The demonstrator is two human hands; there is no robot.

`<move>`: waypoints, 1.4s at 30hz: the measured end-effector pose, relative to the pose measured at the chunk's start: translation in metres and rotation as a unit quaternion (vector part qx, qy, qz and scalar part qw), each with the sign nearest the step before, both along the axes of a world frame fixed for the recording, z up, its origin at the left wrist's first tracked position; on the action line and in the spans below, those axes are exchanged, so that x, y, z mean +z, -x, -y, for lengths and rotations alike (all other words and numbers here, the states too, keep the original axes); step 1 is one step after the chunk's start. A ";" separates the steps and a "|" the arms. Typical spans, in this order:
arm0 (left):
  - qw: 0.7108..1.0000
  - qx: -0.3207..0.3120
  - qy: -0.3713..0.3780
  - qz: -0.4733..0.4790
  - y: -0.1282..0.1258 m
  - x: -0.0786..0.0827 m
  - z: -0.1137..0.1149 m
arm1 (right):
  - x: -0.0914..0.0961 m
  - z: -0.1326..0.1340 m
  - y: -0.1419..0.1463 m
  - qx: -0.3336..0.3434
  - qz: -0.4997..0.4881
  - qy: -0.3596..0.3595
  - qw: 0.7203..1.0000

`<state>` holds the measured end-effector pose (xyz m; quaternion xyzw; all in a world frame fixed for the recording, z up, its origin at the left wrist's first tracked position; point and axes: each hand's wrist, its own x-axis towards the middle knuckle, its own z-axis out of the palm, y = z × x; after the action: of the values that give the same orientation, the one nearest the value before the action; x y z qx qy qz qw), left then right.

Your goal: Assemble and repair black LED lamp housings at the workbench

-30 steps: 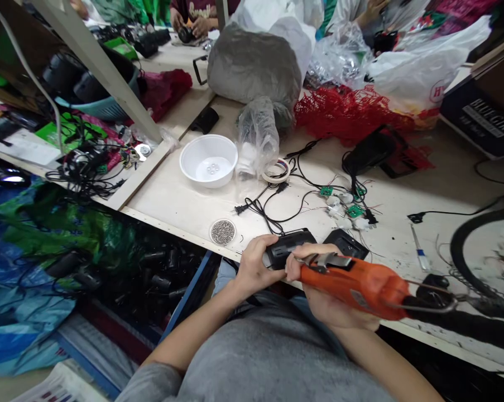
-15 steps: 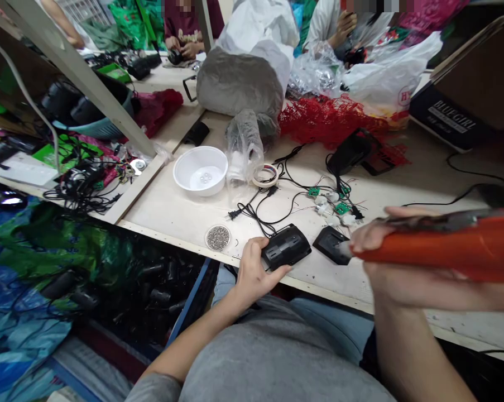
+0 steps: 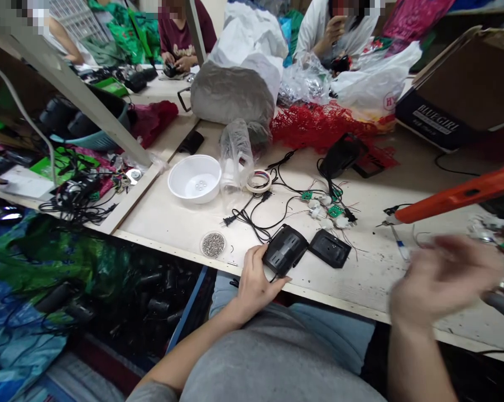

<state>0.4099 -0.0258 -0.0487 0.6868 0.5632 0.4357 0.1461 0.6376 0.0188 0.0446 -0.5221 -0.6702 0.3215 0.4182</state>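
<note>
Black plastic casing (image 3: 285, 251) gripped in left hand (image 3: 255, 287) at the bench edge (image 3: 339, 301); blurred right hand (image 3: 442, 279) open, empty.

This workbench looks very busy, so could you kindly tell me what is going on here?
A person's left hand grips a black plastic casing on the workbench, beside a second casing. The right hand, blurred and open, holds nothing, and an orange soldering iron sits apart from it at the right. Small green circuit boards with wires lie nearby.
</note>
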 end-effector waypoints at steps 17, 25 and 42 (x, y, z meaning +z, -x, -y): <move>0.998 0.031 -0.058 -0.024 -0.003 -0.007 -0.003 | -0.060 0.012 0.078 -0.042 0.263 -0.160 0.951; 0.998 0.046 -0.036 -0.023 -0.004 -0.004 -0.004 | -0.059 0.012 0.082 -0.035 0.272 -0.202 0.940; 0.997 0.063 0.001 -0.040 -0.006 -0.002 -0.004 | -0.046 -0.110 -0.022 -0.156 0.255 -0.082 0.951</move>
<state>0.4154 -0.0220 -0.0510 0.6667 0.6110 0.4158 0.0964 0.6594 0.1284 -0.0014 -0.6487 -0.6888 0.0526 0.3193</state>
